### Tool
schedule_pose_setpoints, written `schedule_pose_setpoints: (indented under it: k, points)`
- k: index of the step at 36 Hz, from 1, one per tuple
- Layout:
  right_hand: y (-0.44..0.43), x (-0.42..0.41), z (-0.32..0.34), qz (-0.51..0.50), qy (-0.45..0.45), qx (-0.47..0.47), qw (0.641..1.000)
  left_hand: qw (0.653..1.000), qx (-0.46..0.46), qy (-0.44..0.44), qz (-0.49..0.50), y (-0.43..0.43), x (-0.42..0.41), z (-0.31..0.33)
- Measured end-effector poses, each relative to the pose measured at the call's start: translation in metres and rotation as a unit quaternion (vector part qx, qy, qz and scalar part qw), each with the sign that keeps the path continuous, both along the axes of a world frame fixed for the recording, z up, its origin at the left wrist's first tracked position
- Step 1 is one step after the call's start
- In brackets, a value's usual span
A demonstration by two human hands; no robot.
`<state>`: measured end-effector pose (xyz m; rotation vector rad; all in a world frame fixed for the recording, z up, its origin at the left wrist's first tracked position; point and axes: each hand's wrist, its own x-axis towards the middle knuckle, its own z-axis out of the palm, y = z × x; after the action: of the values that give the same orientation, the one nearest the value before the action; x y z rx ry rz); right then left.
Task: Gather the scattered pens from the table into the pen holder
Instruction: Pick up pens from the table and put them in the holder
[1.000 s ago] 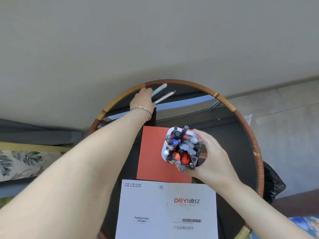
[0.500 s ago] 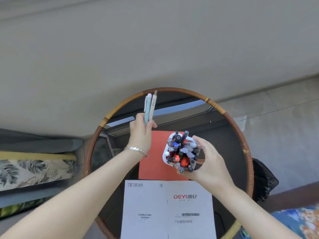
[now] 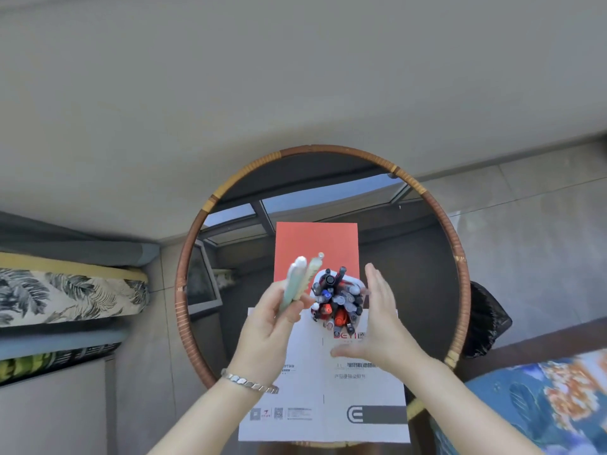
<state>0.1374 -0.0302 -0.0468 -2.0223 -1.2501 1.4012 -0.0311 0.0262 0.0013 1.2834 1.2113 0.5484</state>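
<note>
Pale pens: two pens (image 3: 300, 282) — one mint, one cream — are pinched side by side in the left hand (image 3: 272, 326), their capped ends pointing up and away, just left of the pen holder (image 3: 338, 298).
Pen holder: white, already crammed with red, blue and grey pens; it stands on the table (image 3: 420, 257) where the red sheet (image 3: 317, 244) meets the white manual (image 3: 323, 389).
Left hand: clenched on the two pens, thumb and fingers wrapped round the lower half of the barrels.
Right hand: the right hand (image 3: 381, 326) is spread flat and empty, palm facing the holder's right side, close beside it; whether it touches is unclear.
Pens relative to grip: they stick well out above the fingers, tilted towards the holder's rim and a little higher than it.
Doing the step well: probably best to swing the pair over the holder and aim for a gap — the bundle looks tight, so feeding them in one at a time would avoid jamming.
Steadying: the right hand could brace the holder against tipping.
Table: no loose pens show elsewhere on it.
</note>
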Motion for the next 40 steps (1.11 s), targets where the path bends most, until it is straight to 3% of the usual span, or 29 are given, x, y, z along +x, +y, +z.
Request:
schedule_pose_setpoints:
  k: [3,8,11,14,18,21,24,29,34,40]
  points:
    - [-0.001,0.005,0.031,0.003,-0.007,0.084,0.996,0.998,0.002,-0.018,-0.061,-0.002,0.002,0.006]
    - [0.005,0.001,0.075,-0.065,0.149,0.216,0.963,0.986,0.007,-0.02,-0.168,-0.006,0.011,0.015]
    - [0.01,-0.004,0.082,-0.087,0.166,0.248,0.95,0.984,0.008,-0.026,-0.176,-0.006,0.018,0.016]
    - [0.011,-0.002,0.085,-0.115,0.143,0.277,0.943,0.993,0.066,-0.004,-0.097,-0.004,0.021,0.012]
    - [0.013,0.004,0.076,-0.196,0.083,0.298,0.931,0.997,0.07,-0.005,0.016,0.002,0.019,0.012]
    - [0.017,0.002,0.06,-0.164,-0.005,0.28,0.946,0.996,0.062,-0.001,0.061,0.002,0.014,0.01]
    - [0.017,-0.004,0.038,-0.074,-0.108,0.252,0.959,0.995,0.045,-0.005,0.085,0.001,0.01,0.007]
    - [0.015,-0.019,0.011,0.049,-0.233,0.289,0.927,0.994,0.023,0.004,0.105,-0.001,0.005,0.003]
    - [0.01,-0.022,0.01,-0.039,-0.185,0.327,0.926,0.993,0.007,0.017,0.115,-0.004,-0.002,-0.003]
    - [0.005,-0.021,-0.003,-0.01,-0.288,0.361,0.887,0.995,0.006,0.022,0.099,-0.006,-0.003,-0.005]
